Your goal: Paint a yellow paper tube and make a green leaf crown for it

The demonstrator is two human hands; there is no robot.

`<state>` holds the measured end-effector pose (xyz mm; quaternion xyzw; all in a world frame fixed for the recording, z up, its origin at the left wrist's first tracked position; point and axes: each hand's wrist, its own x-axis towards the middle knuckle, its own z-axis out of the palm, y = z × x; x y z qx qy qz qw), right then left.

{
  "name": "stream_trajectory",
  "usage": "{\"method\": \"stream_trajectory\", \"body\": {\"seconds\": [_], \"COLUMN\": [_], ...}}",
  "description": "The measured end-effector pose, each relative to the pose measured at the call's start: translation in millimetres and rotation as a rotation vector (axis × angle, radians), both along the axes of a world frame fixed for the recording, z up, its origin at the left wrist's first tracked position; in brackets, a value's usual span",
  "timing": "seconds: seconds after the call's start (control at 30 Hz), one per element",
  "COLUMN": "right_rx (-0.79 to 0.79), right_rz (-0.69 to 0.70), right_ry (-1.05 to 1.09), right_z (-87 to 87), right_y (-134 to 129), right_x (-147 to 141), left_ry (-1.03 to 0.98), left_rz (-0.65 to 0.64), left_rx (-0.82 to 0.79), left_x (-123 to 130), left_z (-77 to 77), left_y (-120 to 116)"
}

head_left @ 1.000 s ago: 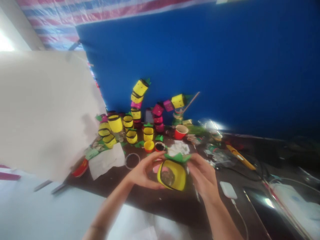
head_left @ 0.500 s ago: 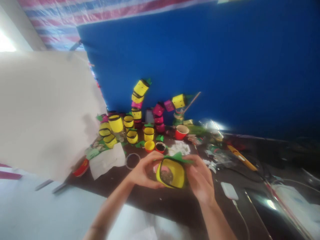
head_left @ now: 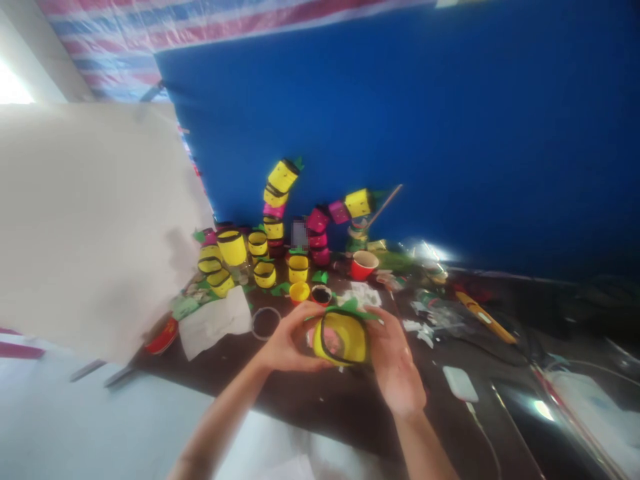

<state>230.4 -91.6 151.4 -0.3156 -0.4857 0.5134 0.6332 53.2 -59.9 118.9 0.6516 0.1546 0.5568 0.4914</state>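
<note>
Over the near part of the dark table, a yellow cup [head_left: 356, 341] with a black-edged rim tilts so that its opening faces me. My left hand [head_left: 290, 343] is closed on its left side, thumb below and fingers above. My right hand [head_left: 400, 367] holds the right side, with the palm against the cup and its fingertips at the top. A green leaf-shaped piece [head_left: 350, 307] shows along the cup's upper edge. Fingertips of the left hand appear through or behind the opening; the cup's far side is hidden.
Behind stand several yellow cups [head_left: 231, 248], a red cup [head_left: 364, 265] and a small paint pot [head_left: 321, 295]. Curved yellow and magenta cup chains [head_left: 283, 177] rise before a blue board [head_left: 400, 113]. A utility knife [head_left: 485, 319] and a white charger [head_left: 460, 383] lie right.
The cup has turned slightly and its green leaf has shifted left. My right hand's fingers have moved left along the cup, its palm turned more into view. My left hand has barely moved.
</note>
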Motion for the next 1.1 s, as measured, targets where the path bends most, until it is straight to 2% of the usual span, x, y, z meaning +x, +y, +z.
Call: {"method": "stream_trajectory", "body": {"seconds": [0.13,0.27,0.37,0.43,0.57,0.63,0.7,0.83,1.1], "right_rx": [0.016,0.101,0.084,0.041,-0.026,-0.045,-0.057,-0.06,-0.089], "right_rz": [0.011,-0.156,-0.326,-0.4,-0.424,-0.441,-0.458,-0.474,-0.504], "right_ry": [0.02,0.107,0.167,0.178,0.151,0.123,0.092,0.059,0.079], "right_z": [0.0,-9.6,-25.2,-37.2,-55.5,-60.1,-62.7,-65.2,-67.1], "right_y": [2.1,7.8,9.5,6.8,-6.2,-13.0,-18.3,-24.2,-28.0], "right_x": [1.6,11.9,23.8,30.5,38.5,42.0,46.5,57.8,67.8], "left_ry": [0.005,-0.019,-0.156,-0.167,-0.092,-0.006,0.011,0.038,0.062], "left_rz": [0.013,0.081,0.194,0.275,0.398,0.471,0.469,0.434,0.374], "left_rx": [-0.035,-0.122,-0.22,-0.291,-0.291,-0.273,-0.272,-0.28,-0.292], "left_x": [-2.4,-14.3,-24.7,-28.1,-25.8,-23.7,-23.7,-30.7,-44.5], "left_z": [-5.2,-13.3,-12.8,-10.1,-12.6,-19.6,-27.5,-37.6,-40.6], "left_y": [-3.1,9.8,42.8,72.1,127.0,146.4,160.2,174.3,177.6]}}
